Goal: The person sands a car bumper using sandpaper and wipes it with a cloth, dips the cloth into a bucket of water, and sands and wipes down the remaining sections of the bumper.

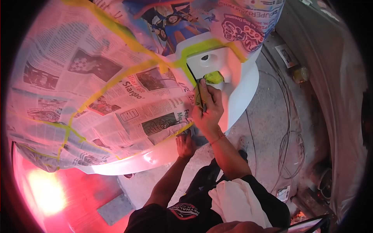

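Newspaper sheets: black-and-white newspaper (128, 95) covers most of the white vehicle body panel (248, 83) shown, from its left side to the recess near its right edge; sheets lie fairly flat, slight wrinkling.
Colour page: a glossy-looking printed sheet (176, 27) covers the upper part, above the recess.
Seam tape: yellow masking tape (145, 50) runs along the joins and along parts of the newspaper's lower edge.
Recess: white hollow (199, 69), taped along its top and left borders; round hole (204, 58) uncovered. A yellow-green tape patch (213, 77) sits inside, just beside the right fingertips.
Right hand: at (210, 105) the recess's lower left corner; thumb and fingers drawn together on a yellow-and-dark edge there. Whether they grip it or press it: cannot tell.
Left hand: at (185, 146) the newspaper's lower edge, near the right end of its tape line; fingers bent, tips at the paper. Grip: cannot tell.
Progress, judged: broad surfaces covered and seams largely taped; work in hand sits at the recess border.
Bare: lower white rim (130, 166), right-hand edge of the panel, and most of the recess interior.
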